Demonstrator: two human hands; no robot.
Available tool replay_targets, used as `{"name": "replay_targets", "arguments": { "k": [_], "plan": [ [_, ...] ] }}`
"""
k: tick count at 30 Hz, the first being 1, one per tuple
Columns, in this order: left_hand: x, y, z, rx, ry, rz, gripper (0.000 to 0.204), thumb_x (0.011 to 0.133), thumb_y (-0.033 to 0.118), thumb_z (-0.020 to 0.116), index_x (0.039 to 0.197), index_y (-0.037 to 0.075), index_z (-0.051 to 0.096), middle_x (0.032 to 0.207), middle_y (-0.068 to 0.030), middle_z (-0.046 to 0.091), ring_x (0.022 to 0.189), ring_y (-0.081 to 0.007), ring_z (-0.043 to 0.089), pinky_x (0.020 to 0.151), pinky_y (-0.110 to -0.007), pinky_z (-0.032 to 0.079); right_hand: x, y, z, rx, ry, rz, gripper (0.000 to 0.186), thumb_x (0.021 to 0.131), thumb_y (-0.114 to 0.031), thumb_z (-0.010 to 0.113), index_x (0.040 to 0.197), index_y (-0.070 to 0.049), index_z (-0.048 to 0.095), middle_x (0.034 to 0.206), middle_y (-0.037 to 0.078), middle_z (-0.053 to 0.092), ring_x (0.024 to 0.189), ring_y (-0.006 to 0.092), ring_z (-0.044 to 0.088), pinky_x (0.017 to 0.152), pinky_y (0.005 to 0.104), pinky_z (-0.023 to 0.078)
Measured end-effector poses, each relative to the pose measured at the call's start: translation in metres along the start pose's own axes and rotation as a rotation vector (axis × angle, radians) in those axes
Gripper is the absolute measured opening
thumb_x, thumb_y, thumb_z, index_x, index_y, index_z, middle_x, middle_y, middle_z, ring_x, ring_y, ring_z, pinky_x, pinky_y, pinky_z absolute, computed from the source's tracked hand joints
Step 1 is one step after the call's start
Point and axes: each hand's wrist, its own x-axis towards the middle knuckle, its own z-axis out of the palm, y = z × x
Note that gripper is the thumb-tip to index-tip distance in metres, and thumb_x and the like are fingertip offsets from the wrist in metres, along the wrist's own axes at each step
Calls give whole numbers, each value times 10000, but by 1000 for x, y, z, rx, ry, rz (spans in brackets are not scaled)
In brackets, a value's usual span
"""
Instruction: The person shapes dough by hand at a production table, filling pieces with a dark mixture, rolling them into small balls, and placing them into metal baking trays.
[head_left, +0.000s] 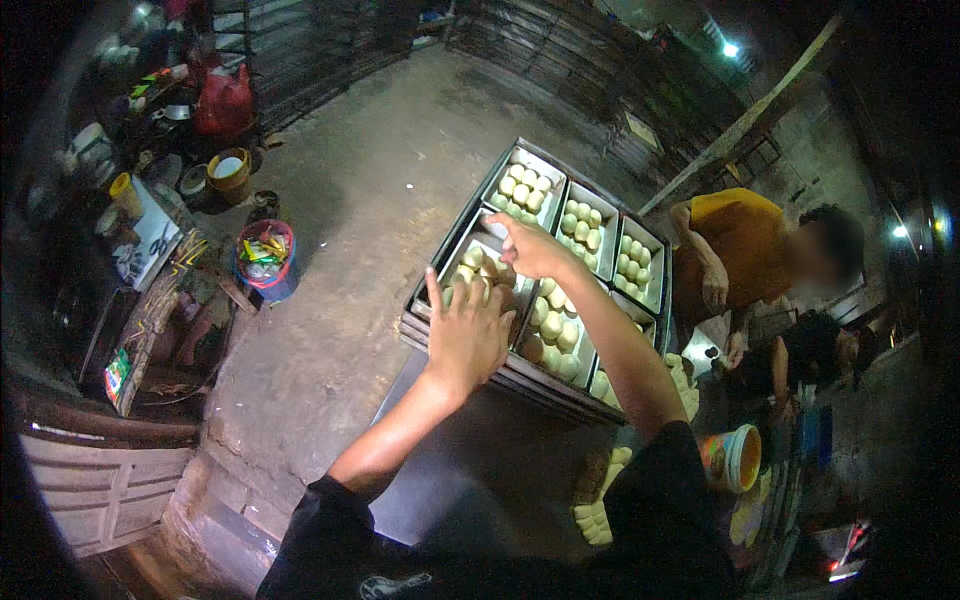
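Both hands are stretched out over a stack of metal trays point(425, 325) filled with pale dough balls point(555, 330). The left hand point(465, 335) is laid flat, fingers spread, on the balls in the near-left tray. The right hand point(530, 250) is set just beyond it, on the same tray's far end; whether anything is gripped cannot be told. More balls are lined up in the far trays point(585, 215). At the right, a person in an orange shirt point(735, 240) is seen. On the floor at the left, a red-rimmed bucket point(265, 260) is parked.
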Motion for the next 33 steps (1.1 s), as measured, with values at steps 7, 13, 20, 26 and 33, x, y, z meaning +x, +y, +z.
{"name": "replay_targets", "arguments": {
  "k": [7,13,20,26,33],
  "plan": [
    [4,2,7,5,-27,-16,391,951,387,440,1150,114,636,1254,-170,574,1224,-384,505,1097,-706,-33,10,14,22,134,-142,-151,443,858,17,612,1280,-97,533,1225,163,606,1048,238,618,888,382,498],
    [2,4,6,4,-45,-11,416,950,388,437,1203,112,617,1290,-212,546,1268,-384,467,1093,-712,-25,4,7,-8,258,91,-198,274,852,52,619,1097,-63,575,857,95,612,743,135,586,683,278,454],
    [-9,9,-20,-53,-44,-47,380,954,368,465,1182,110,625,1226,-136,549,1258,-322,440,1077,-731,-22,-29,-25,5,38,276,-149,399,851,-78,656,1242,-97,578,1092,237,631,992,391,614,860,440,486],
    [-17,12,-12,51,24,0,328,954,353,463,966,113,687,1062,-88,596,1151,-297,520,1070,-744,28,-20,-12,34,161,-24,-239,326,821,-26,651,1140,-62,592,973,162,652,907,293,631,776,398,489],
    [-16,13,-16,79,-140,27,367,977,372,425,1011,120,689,1122,-107,597,1223,-310,483,1082,-726,13,-11,1,26,231,-52,-216,299,861,-63,644,1155,-70,589,976,156,659,923,297,641,793,402,494]
  ]
}}
